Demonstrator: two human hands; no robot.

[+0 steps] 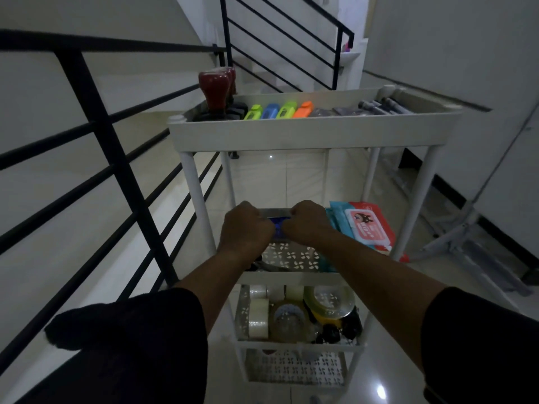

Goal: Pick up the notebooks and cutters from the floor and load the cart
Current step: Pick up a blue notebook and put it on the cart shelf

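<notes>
Leaning over the white cart (291, 135), I had the black stair railing (96, 123) running close along its nine o'clock side, and I judged that any shove that way could knock the frame against the bars. My left hand (246, 228) was curled tight round the near left end of a blue-covered stack, the notebooks (278, 221) as I took them, lying on the middle shelf. At three o'clock of it, almost knuckle to knuckle, my right hand (309, 224) gripped the other end the same way. Both fists hid most of the covers, so I could not tell how many books there were. The wipes packs (364, 225) sat just beside the stack at its three o'clock and overhung the shelf edge; sliding the books across might have pushed them off. At twelve o'clock, on the top tray, the coloured cutters (277, 110) lay in a row beside the stamps (217, 91), which stood tall and could have toppled if I jolted the cart.
</notes>
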